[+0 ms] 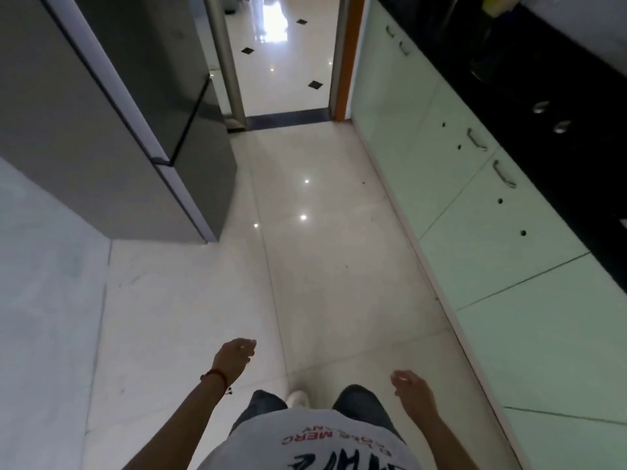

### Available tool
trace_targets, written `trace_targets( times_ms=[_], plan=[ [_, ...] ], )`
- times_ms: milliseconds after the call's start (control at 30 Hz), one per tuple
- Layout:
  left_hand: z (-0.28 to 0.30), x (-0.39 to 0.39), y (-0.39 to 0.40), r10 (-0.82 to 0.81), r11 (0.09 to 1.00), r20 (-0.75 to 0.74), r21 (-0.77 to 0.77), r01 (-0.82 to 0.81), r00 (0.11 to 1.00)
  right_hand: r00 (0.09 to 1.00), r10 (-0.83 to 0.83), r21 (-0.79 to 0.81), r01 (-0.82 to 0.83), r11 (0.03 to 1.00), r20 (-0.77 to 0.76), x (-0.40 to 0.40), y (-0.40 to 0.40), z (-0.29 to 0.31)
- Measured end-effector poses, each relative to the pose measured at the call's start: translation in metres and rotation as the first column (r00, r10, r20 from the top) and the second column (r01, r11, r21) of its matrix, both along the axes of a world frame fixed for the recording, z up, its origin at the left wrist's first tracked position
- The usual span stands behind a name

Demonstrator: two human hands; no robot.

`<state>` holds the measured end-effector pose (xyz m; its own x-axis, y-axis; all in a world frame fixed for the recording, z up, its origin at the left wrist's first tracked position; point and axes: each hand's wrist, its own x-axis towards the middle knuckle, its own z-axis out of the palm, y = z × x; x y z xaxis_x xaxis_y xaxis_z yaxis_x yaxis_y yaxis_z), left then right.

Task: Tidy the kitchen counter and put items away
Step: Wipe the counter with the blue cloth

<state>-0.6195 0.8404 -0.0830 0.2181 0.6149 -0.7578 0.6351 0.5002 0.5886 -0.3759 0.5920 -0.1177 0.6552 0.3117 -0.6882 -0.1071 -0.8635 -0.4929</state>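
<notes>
Between the fridge (112, 106) and the green cupboards (475, 205) I walk — left hand (234, 359) and right hand (412, 390) empty, fingers loosely apart. On my right, the black desk (556, 79) holds blurry things, maybe bottles — I should turn and reach slowly.
</notes>
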Motion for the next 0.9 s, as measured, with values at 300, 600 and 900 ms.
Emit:
trace_targets(
  times_ms=[300,600,900],
  plan=[
    [-0.003,0.12,0.184,0.079,0.995,0.032,0.05,-0.081,0.996,0.997,-0.068,0.002,0.068,0.998,-0.047,0.139,0.15,-0.034],
    [-0.008,0.203,0.311,0.3,0.953,-0.008,-0.041,-0.3,0.954,0.985,0.163,0.059,-0.16,0.985,-0.056,0.267,0.392,-0.001],
    [-0.024,0.262,0.457,0.406,0.908,-0.057,-0.091,-0.409,0.912,0.982,0.19,0.114,-0.187,0.976,-0.02,0.356,0.598,0.008]
  ],
)
